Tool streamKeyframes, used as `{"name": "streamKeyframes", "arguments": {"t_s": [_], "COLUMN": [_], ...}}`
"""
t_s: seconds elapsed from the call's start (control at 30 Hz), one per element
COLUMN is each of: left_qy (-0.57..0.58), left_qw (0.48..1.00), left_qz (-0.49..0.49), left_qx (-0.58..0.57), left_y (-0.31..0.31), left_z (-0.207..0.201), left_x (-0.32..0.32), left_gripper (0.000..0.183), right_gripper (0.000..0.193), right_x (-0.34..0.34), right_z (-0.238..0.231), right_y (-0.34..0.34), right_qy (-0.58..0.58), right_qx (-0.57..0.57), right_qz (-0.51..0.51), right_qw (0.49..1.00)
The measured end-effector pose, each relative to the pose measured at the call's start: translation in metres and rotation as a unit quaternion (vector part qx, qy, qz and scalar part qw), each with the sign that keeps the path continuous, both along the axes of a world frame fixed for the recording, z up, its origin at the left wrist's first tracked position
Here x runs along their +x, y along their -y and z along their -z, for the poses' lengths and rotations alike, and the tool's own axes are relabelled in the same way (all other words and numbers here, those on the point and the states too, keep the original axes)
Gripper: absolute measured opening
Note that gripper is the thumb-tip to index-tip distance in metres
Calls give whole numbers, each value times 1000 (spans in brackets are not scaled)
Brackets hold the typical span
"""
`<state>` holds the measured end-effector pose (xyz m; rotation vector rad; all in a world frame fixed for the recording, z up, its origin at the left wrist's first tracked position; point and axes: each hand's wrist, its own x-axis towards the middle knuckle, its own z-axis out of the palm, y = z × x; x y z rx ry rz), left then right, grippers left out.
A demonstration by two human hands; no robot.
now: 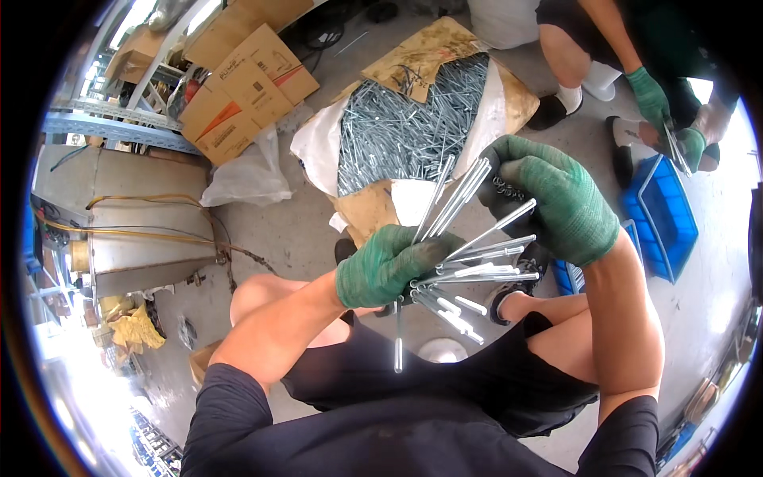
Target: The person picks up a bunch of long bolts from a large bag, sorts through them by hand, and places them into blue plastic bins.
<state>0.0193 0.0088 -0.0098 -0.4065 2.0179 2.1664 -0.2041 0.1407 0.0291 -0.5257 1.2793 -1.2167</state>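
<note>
My left hand (385, 269), in a green knit glove, is closed around a fanned bunch of thin silvery metal rods (489, 273). They stick out from the fist at many angles, mostly to the right, and one hangs straight down. Beside their upper tips, my right hand (560, 199), gloved the same way, has its fingers curled over. Several small round metal ends (507, 189) show under those fingers, like rods seen end-on; their length is hidden. Beyond my hands, an open carton lined with white sheeting holds a large heap of similar rods (409, 131).
Blue plastic crates (664, 219) stand on the floor at right. Near them, a co-worker's green-gloved hands (652, 99) hold some rods. Cardboard boxes (246, 95), a clear plastic bag (253, 171) and a metal cabinet (151, 222) with hoses lie to the left.
</note>
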Motion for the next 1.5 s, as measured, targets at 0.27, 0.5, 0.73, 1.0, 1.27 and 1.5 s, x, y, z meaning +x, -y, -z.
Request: {"name": "streamKeyframes", "arguments": {"t_s": [0.27,0.5,0.73,1.0,1.27,1.5], "left_qy": [-121,-1,-15,40,22,54], "left_qw": [987,998,999,996,998,998], "left_qz": [-14,-33,-41,-58,-45,-36], "left_qx": [-103,47,-8,55,26,19], "left_y": [2,-6,-3,-4,-4,-1], "left_z": [28,-1,5,1,4,5], "left_x": [11,-3,-2,-1,0,2], "left_gripper": [50,49,46,48,50,52], "right_gripper": [29,34,37,28,25,25], "right_x": [-7,-14,-11,-13,-10,-11], "right_z": [-6,-5,-11,2,-7,-13], "right_y": [1,-1,-2,-2,-3,-5], "right_qy": [-42,-26,-44,-1,-45,-4], "right_qx": [-35,-71,-30,-63,-69,-73], "right_qz": [-6,-6,22,25,6,0], "right_qw": [999,997,998,998,997,997]}}
